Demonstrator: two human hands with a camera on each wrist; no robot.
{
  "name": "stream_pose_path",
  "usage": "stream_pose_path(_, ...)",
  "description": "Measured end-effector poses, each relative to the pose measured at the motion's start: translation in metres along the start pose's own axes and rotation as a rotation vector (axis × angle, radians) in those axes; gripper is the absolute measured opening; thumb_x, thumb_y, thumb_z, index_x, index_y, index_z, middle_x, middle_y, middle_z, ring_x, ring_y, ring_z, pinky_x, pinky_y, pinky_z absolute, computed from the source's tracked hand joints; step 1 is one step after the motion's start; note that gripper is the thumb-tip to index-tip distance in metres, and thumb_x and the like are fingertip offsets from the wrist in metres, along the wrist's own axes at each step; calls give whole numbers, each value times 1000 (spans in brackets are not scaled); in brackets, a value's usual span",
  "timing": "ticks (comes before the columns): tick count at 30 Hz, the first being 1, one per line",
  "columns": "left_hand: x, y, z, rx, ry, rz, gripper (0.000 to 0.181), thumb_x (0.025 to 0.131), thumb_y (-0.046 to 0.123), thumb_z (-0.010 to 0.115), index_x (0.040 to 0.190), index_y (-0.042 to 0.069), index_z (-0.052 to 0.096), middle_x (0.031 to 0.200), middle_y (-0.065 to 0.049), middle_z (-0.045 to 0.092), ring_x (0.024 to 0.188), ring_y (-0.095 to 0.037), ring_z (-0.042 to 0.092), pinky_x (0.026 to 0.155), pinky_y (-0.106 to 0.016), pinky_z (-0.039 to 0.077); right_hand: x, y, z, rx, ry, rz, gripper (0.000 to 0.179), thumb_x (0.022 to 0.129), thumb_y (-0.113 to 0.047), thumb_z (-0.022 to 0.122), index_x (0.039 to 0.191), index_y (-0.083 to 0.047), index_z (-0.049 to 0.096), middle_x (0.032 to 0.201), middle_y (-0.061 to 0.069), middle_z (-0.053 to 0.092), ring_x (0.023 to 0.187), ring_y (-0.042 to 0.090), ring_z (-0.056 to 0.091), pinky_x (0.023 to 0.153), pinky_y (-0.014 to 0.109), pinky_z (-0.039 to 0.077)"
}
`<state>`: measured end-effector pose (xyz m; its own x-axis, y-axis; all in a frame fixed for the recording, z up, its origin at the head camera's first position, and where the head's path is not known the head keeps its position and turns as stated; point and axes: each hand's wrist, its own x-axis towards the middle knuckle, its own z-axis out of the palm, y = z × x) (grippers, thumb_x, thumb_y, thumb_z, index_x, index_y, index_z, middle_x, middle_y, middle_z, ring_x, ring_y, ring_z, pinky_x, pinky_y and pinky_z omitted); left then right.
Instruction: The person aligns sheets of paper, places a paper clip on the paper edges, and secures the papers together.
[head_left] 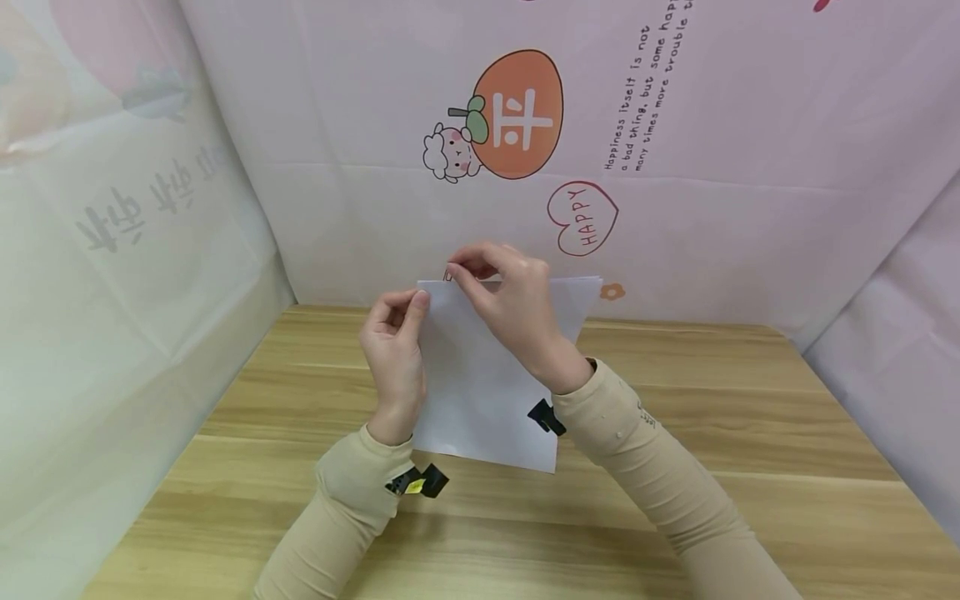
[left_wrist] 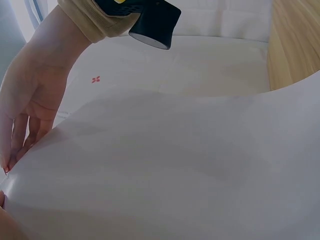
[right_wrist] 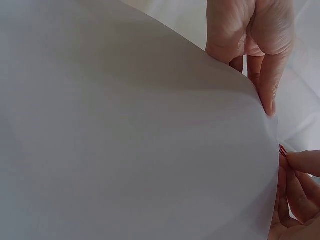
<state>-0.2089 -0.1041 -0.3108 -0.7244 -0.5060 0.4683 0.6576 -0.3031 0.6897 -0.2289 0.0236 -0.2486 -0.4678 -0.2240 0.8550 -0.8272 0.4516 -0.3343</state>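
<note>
White paper (head_left: 480,383), seemingly more than one sheet at its top edge, is held up above the table. My left hand (head_left: 395,350) pinches its upper left corner between thumb and fingers. A small red paper clip (head_left: 447,274) stands at the top edge, close to that corner, and my right hand (head_left: 513,304) pinches it between thumb and forefinger. In the right wrist view the clip (right_wrist: 283,150) meets the edge of the paper (right_wrist: 140,135); how far it sits over the sheets cannot be told. The paper fills much of both wrist views.
A wood-grain table (head_left: 675,467) lies beneath the hands. Behind it hangs a pale printed cloth (head_left: 360,100) with an orange fruit drawing and a heart, and similar cloth closes both sides. Black camera mounts (head_left: 546,417) sit on the wrists.
</note>
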Motion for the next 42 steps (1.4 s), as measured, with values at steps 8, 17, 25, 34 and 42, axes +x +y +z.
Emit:
stream_pose_path(8,0,0,0,4,5,3,9,82,2,71,81,10,67,79,0,61,72,-9,55,68,-17,47,-1,0,1,-3,-4,4,8,87,-17,69,88,-9,72,80,0,72,73,9,64,70,19,52)
stream_pose_path(17,0,0,0,-16,0,-7,6,83,3,71,82,6,66,79,0,61,73,-10,54,69,-17,47,0,0,2,-3,-8,-4,8,87,-17,69,88,-9,72,80,1,72,73,9,64,70,19,52)
stream_pose_path(25,0,3,-1,-4,-6,0,11,84,6,70,87,-3,64,81,-1,61,74,-10,54,69,-17,47,1,-2,3,-4,-15,-15,8,87,-16,69,88,-9,71,80,1,72,74,9,64,71,20,52)
stream_pose_path(34,1,3,-2,8,-14,-10,13,85,4,68,88,-7,63,82,-1,61,74,-10,55,70,-17,47,-1,-2,3,-19,-31,-11,7,87,-15,69,88,-9,71,80,0,71,75,9,63,72,20,51)
stream_pose_path(42,0,3,-2,-7,-17,-15,13,85,5,69,89,-7,63,83,-1,62,76,-10,56,72,-18,49,-3,0,3,-38,-27,-22,7,87,-16,69,89,-10,72,80,0,71,75,9,62,72,20,51)
